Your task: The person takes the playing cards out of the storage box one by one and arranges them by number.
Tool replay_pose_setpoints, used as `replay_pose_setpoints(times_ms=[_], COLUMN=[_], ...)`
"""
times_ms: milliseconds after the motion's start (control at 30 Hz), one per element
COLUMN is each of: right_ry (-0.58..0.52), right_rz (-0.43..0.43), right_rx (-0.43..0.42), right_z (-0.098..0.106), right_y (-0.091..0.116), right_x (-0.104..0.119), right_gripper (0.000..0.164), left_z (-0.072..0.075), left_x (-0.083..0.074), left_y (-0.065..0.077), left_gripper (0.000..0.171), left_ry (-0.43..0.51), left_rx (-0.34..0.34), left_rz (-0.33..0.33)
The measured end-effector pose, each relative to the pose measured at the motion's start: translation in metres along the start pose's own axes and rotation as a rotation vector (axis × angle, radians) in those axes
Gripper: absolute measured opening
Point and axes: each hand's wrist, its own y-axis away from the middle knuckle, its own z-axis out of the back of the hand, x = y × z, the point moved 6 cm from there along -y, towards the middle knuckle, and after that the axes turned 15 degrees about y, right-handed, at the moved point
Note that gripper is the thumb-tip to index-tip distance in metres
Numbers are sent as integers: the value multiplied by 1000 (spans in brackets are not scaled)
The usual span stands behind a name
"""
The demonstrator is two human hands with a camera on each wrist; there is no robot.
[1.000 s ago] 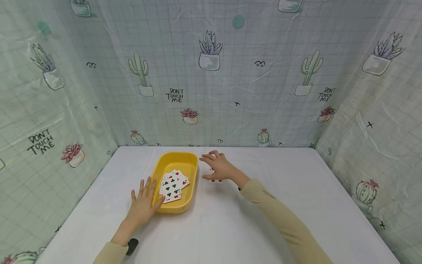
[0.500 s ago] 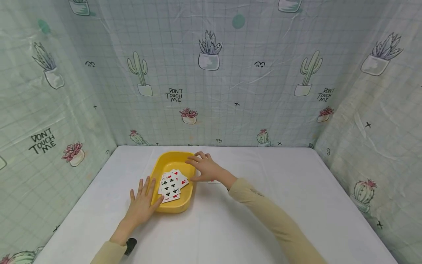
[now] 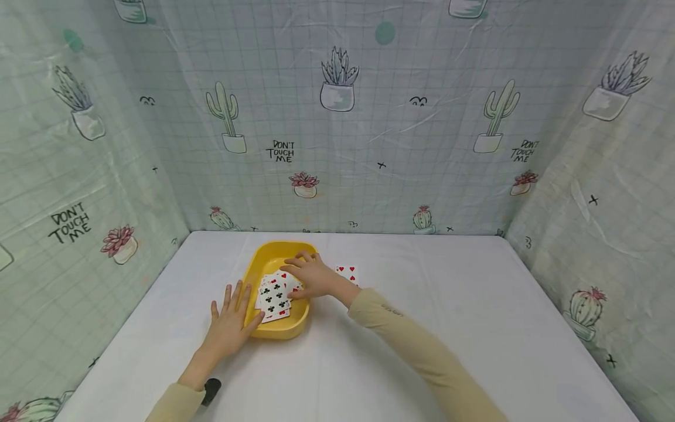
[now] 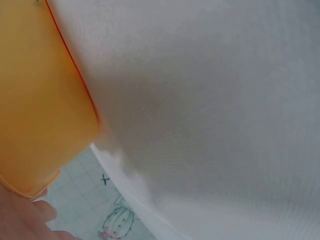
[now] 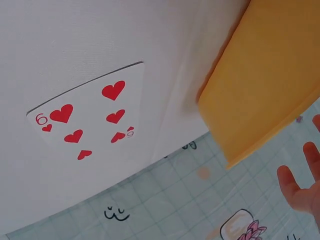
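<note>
A yellow plastic tray (image 3: 278,334) stands on the left half of the white table, with a loose pile of playing cards (image 3: 274,298) in it, a clubs card on top. My left hand (image 3: 228,325) rests at the tray's left rim, fingers spread and thumb over the near corner; part of it shows beside the tray wall (image 4: 47,90) in the left wrist view. Over the tray's right side is my right hand (image 3: 315,277), fingers apart, nothing visible between them, covering part of the pile. A six of hearts (image 5: 92,117) lies face up on the table, right of the tray.
A white cloth (image 3: 448,293) covers the table. Around it hangs a pale fabric backdrop (image 3: 369,129) printed with cacti, at the back and both sides. A black wrist strap (image 3: 211,391) shows at the left cuff.
My right hand has moved left from above the six of hearts, across the tray's right rim, to over the cards. The left hand stays at the tray's left rim.
</note>
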Motion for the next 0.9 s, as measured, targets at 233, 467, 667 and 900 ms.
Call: replay_pose_setpoints(times_ms=[233, 467, 667, 900], right_ry=[12, 18, 17, 38], right_rz=[-24, -32, -48, -74], right_rx=[40, 59, 68, 118], right_z=[-9, -12, -20, -28], right_y=[-8, -12, -16, -21], right_x=[9, 17, 22, 25], right_gripper=[65, 63, 64, 69], left_z=[0, -1, -2, -2], left_x=[-1, -1, -1, -1], left_y=[1, 2, 2, 2], left_gripper=[75, 75, 74, 74], left_ry=[16, 13, 5, 10], left_rx=[-13, -10, -17, -22], left_rz=[-14, -11, -15, -20])
